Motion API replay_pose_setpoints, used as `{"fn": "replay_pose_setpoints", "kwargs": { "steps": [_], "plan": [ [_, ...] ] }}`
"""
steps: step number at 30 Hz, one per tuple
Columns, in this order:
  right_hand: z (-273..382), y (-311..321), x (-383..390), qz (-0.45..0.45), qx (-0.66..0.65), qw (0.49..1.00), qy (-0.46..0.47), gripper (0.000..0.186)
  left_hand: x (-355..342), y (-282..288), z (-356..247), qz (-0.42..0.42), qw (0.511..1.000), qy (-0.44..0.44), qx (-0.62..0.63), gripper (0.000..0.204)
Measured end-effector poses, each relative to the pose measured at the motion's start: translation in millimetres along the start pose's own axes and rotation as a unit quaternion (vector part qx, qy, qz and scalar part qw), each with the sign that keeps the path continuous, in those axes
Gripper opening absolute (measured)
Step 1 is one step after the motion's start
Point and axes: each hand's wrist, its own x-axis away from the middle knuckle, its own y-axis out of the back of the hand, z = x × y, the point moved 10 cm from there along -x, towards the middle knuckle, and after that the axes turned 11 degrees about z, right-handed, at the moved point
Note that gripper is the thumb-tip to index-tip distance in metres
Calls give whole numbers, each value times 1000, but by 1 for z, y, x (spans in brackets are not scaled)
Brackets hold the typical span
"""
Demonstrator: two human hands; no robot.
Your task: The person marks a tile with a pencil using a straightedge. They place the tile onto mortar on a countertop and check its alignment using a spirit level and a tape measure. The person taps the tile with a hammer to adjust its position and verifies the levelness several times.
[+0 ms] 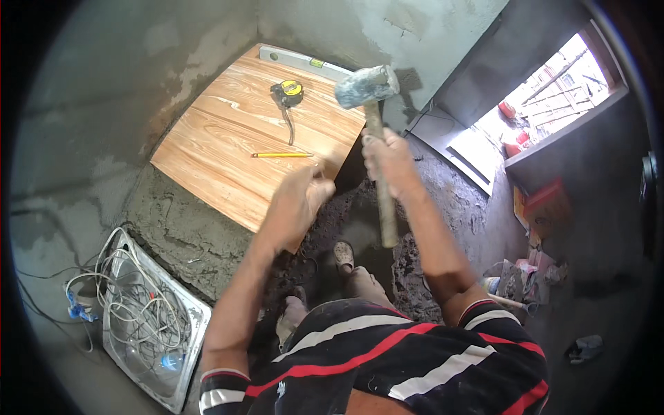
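Note:
My right hand (384,159) grips the wooden handle of a mallet (365,86), whose pale, scuffed head is raised over the board's right corner. My left hand (300,197) is at the lower right part of a wood-grain board (207,138), fingers curled closed; whether they hold anything is hidden. On the board, just beyond that hand, lies a yellow pencil (280,155). A yellow-and-black tape measure (290,90) with a strap sits higher up, and a spirit level (304,61) runs along the back edge against the wall.
The board rests on rough wet mortar (183,235). A metal sink (200,325) holding tangled cables sits lower left. At right are a bright opening (550,90), a red box (546,207) and clutter (519,277). My feet stand on the dark floor between mortar patches.

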Motion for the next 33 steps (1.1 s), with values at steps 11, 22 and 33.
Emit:
{"fn": "replay_pose_setpoints", "kwargs": {
  "steps": [11,22,33],
  "plan": [
    [-19,123,-150,33,463,883,73,54,-244,-63,174,9,943,110,-314,54],
    [-12,112,-182,101,556,818,111,56,-268,-49,188,-61,905,159,-391,62],
    [-12,110,-185,112,535,833,80,55,-267,-52,188,-67,891,151,-422,60]
  ]
}}
